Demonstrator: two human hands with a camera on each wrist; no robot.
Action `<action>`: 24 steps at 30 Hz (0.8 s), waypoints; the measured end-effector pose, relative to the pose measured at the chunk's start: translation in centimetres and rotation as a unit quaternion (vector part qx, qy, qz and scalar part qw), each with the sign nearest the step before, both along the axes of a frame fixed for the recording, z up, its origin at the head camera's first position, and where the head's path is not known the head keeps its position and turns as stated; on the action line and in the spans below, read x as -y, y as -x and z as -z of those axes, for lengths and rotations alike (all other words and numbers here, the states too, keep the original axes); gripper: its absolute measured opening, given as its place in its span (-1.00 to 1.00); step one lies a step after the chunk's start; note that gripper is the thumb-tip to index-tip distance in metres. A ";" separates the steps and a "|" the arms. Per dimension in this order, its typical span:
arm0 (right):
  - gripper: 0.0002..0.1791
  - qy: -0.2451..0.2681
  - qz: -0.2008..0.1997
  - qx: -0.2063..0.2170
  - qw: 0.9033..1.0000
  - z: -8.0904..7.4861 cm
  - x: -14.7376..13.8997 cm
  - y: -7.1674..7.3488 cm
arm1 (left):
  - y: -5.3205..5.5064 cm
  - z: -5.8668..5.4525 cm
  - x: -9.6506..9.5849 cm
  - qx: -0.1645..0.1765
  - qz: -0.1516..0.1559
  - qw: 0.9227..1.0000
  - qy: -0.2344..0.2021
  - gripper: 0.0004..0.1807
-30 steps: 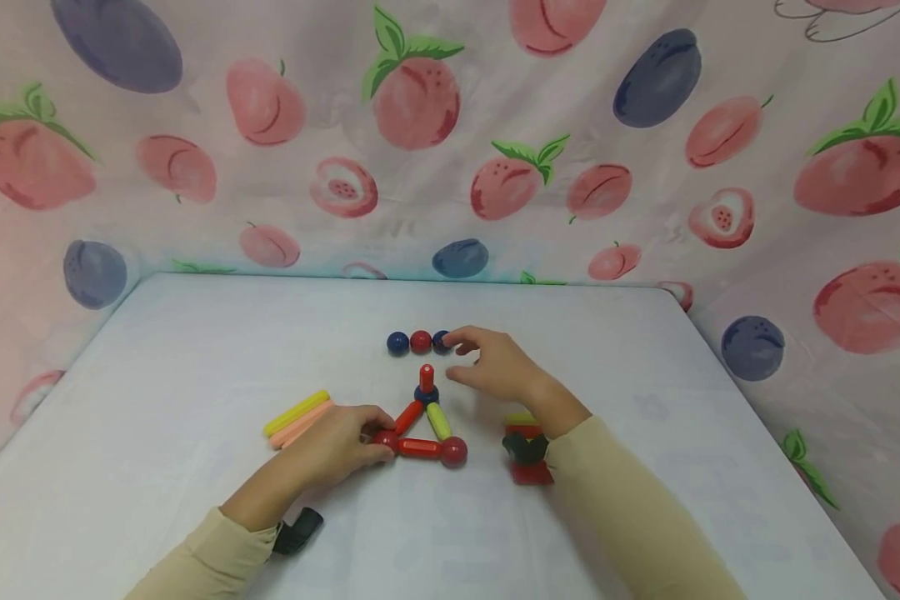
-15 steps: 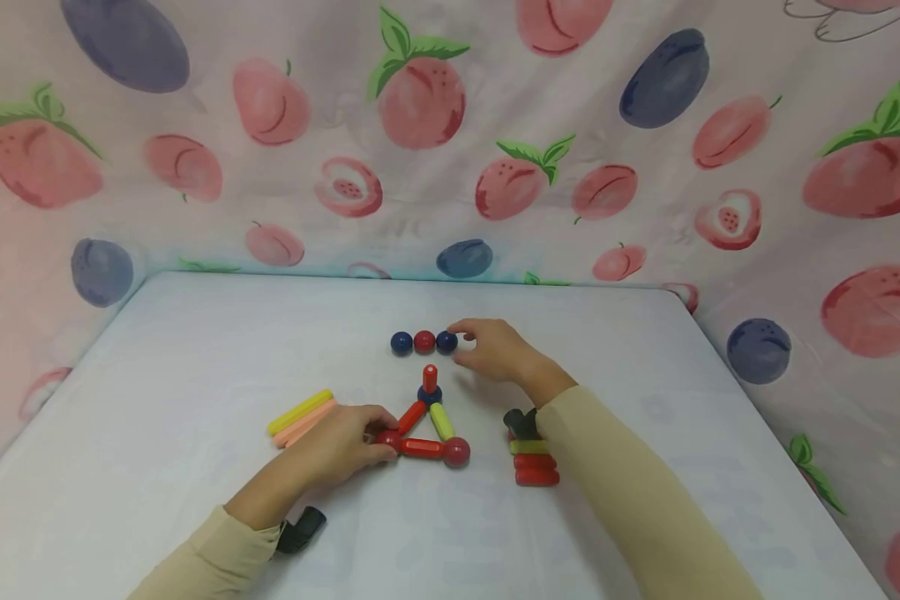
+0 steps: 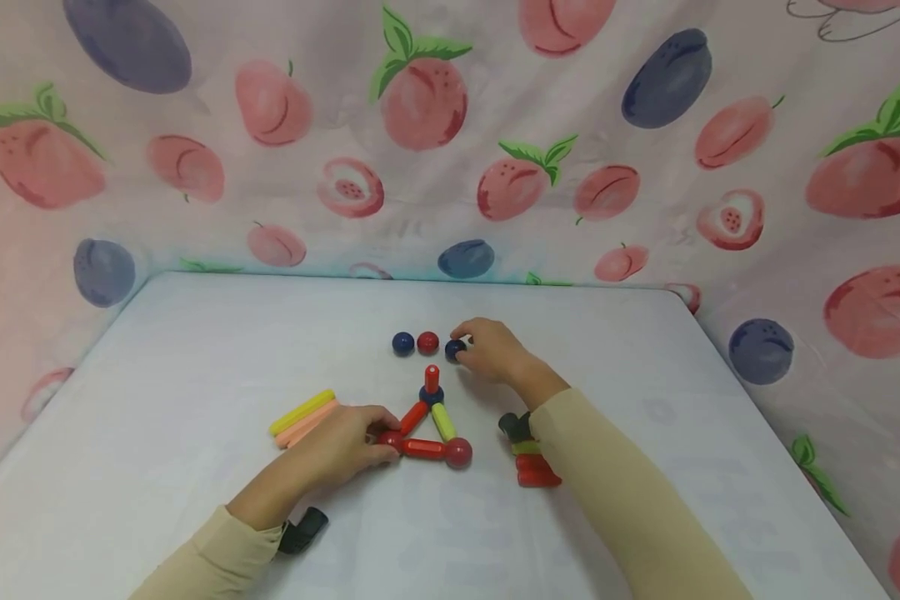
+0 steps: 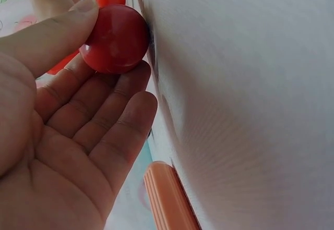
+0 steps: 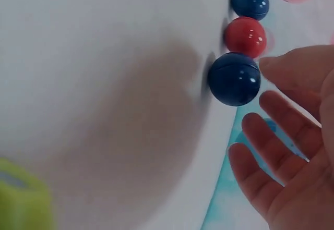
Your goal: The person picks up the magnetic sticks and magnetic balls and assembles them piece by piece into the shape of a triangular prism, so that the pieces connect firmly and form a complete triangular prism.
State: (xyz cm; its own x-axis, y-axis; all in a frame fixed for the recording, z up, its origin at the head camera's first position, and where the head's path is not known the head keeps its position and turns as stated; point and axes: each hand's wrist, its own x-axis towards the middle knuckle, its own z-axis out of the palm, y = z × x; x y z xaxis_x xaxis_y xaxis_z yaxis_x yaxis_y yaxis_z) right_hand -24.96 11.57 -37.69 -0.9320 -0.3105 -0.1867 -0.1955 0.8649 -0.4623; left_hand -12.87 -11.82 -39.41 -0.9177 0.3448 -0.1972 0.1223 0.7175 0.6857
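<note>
My left hand (image 3: 337, 450) holds the left corner red ball (image 4: 117, 39) of a triangle of rods and balls between thumb and fingers. Two red rods, the front one (image 3: 423, 449) and the left one (image 3: 413, 417), and a yellow-green rod (image 3: 443, 422) form its sides. Another red ball (image 3: 458, 452) marks the right corner. From the blue ball (image 3: 431, 395) at the far corner a short red rod (image 3: 432, 377) stands up. My right hand (image 3: 491, 350) pinches a loose dark blue ball (image 3: 454, 350) on the table behind the triangle.
A blue ball (image 3: 402, 343) and a red ball (image 3: 427, 342) lie left of my right hand. Beside my left hand are a yellow rod (image 3: 302, 412) and orange rods (image 3: 305, 425). Several red rods (image 3: 537, 471) and a yellow-green one lie partly under my right forearm.
My right hand has closed its fingers on the end blue ball and drawn it slightly away from the red one, toward the triangle. The left hand keeps its hold.
</note>
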 end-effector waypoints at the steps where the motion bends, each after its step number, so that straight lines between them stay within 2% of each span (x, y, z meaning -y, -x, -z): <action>1: -0.55 -0.005 0.002 0.002 1.000 0.1 -0.1 0.0 | 0.0 0.0 0.0 0.000 0.000 1.000 0.001 -0.65; 5: -0.51 -0.014 -0.001 0.019 1.000 0.4 -0.4 -0.2 | 0.0 0.0 0.0 -0.001 0.000 1.000 0.002 -0.65; 18: -0.50 0.001 0.014 0.060 0.998 1.3 -0.7 -1.1 | 0.1 0.0 0.0 -0.001 -0.004 1.000 -0.001 -0.65; 24: -0.51 -0.012 -0.011 0.047 0.999 0.8 -0.7 -1.8 | 0.1 0.0 -0.1 -0.001 -0.002 1.000 0.003 -0.64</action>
State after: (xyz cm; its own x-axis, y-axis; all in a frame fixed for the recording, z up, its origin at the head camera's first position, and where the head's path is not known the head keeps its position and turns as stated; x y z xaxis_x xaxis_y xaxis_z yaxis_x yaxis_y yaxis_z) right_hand -23.17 12.30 -38.45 -0.9030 -0.3251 -0.2809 -0.1714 0.8721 -0.4583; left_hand -12.95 -11.75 -39.40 -0.9197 0.3393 -0.1976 0.1203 0.7224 0.6809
